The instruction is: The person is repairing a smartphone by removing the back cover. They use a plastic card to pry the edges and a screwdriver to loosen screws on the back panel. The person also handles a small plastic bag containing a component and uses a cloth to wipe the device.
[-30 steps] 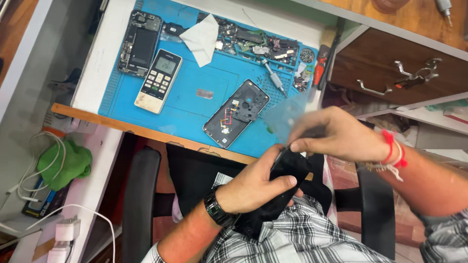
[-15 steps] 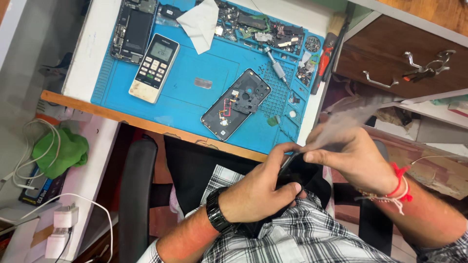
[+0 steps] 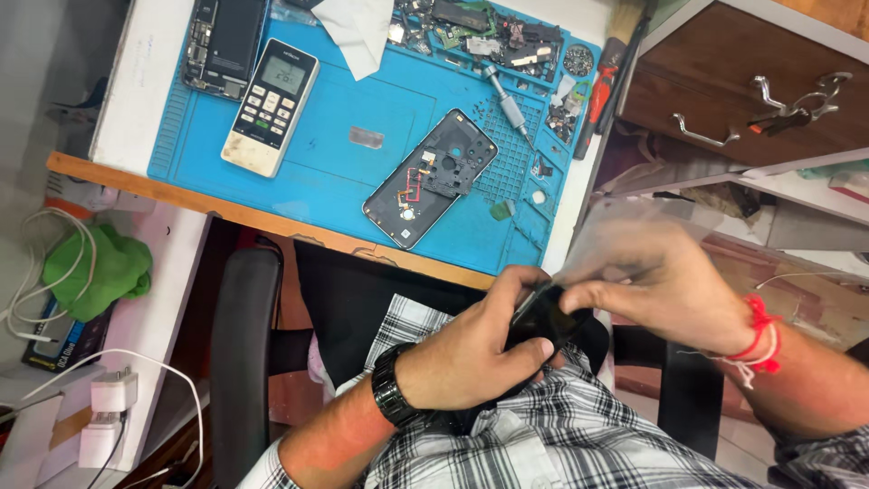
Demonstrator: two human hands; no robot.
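Both hands on one dark phone over the lap, below the counter (image 3: 272, 222) edge.

Since a second ago the right hand (image 3: 665, 285) has dropped from above and now pinches a blurred clear film at the top edge of the phone (image 3: 543, 317); left hand (image 3: 471, 349) clenched round its body. Peeling looks underway. Count on blue mat (image 3: 362, 91): one opened phone back (image 3: 433, 178), one remote (image 3: 272, 107), one screwdriver (image 3: 509, 107).

Even, bright lighting across the frame; soft shadow under the desk (image 3: 272, 222). Motion blur on the right hand (image 3: 665, 290) at centre right.
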